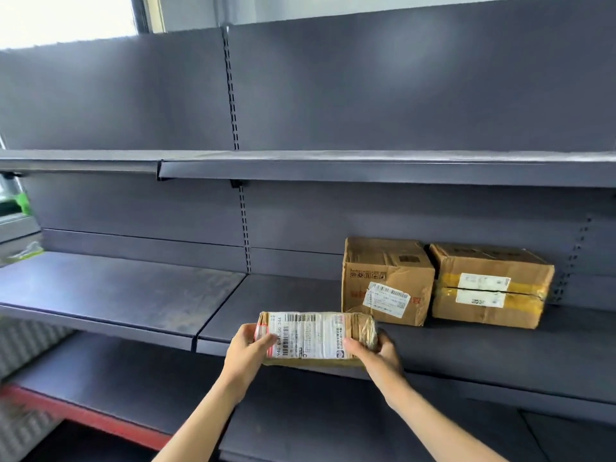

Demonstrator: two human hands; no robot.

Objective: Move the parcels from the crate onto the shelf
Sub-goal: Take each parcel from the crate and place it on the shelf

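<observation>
A small flat cardboard parcel (313, 336) with a large white barcode label is held at the front edge of the middle shelf (133, 291). My left hand (248, 353) grips its left end and my right hand (376, 355) grips its right end. Farther back on the same shelf, to the right, stand two brown cardboard parcels side by side: a creased one (386, 278) with a torn white label and a taped one (490, 285) with two white labels. The crate is out of view.
The dark grey metal shelving has an upper shelf (333, 168) above and a lower shelf (316, 425) below, with a red edge (83, 415) at the lower left. A slotted upright (245, 228) divides the bays. A bright window (66, 15) is at the top left.
</observation>
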